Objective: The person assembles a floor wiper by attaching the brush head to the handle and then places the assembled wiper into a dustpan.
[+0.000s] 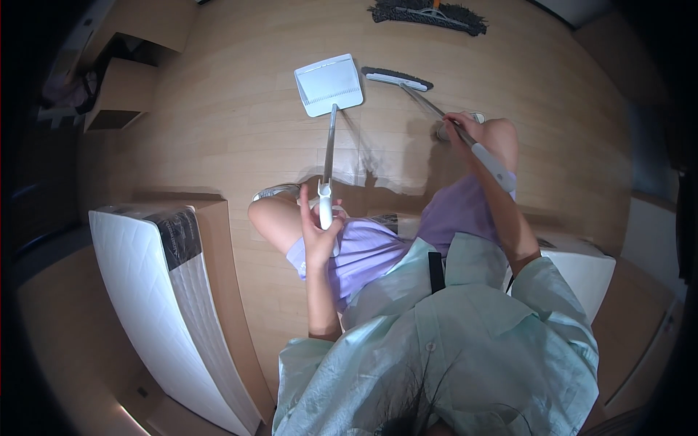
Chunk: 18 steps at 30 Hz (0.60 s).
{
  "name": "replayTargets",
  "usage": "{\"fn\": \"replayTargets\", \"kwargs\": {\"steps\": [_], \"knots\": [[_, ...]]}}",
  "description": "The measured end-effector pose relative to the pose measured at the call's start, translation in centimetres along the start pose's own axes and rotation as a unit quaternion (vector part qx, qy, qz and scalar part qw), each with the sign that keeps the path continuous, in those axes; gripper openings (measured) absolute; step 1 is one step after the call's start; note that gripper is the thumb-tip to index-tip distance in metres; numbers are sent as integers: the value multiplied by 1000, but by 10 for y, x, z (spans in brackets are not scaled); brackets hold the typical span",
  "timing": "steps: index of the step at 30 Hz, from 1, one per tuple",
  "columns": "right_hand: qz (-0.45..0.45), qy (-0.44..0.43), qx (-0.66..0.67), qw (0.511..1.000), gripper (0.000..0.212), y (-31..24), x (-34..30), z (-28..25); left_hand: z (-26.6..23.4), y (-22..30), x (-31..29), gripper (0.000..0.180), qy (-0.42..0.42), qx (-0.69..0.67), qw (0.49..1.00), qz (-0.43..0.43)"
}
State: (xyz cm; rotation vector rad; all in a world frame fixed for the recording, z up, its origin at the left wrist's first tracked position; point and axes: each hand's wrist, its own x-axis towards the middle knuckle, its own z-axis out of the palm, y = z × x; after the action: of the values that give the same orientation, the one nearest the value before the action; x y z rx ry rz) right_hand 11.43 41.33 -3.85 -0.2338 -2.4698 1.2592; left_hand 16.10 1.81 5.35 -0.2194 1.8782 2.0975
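A long-handled white dustpan [329, 81] lies on the wood floor ahead of me, its metal pole running back toward my lap. My left hand [321, 227] is closed around the white grip at the pole's near end. Just right of the dustpan, a broom [398, 78] with a dark bristle strip and white head rests on the floor, slightly apart from the pan. My right hand [463, 129] grips the broom's metal pole below its white handle end, beside my right knee. Both poles slant up from the floor toward me.
At the far edge lies a dark, shaggy mop head [429, 14] with an orange joint. A white mattress [156, 305] in partly dark wrapping stands to my left on a wooden frame. Wooden box furniture [120, 91] is at the far left. Behind my right arm is a white surface [582, 272].
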Motion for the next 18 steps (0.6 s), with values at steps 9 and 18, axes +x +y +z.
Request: {"fn": "replayTargets", "kwargs": {"steps": [9, 18], "knots": [[-44, 15, 15, 999, 13, -10, -3, 9, 13, 32, 43, 92, -65, 95, 992, 53], [19, -6, -7, 1000, 13, -11, -5, 1, 22, 38, 45, 94, -58, 57, 995, 61]]}}
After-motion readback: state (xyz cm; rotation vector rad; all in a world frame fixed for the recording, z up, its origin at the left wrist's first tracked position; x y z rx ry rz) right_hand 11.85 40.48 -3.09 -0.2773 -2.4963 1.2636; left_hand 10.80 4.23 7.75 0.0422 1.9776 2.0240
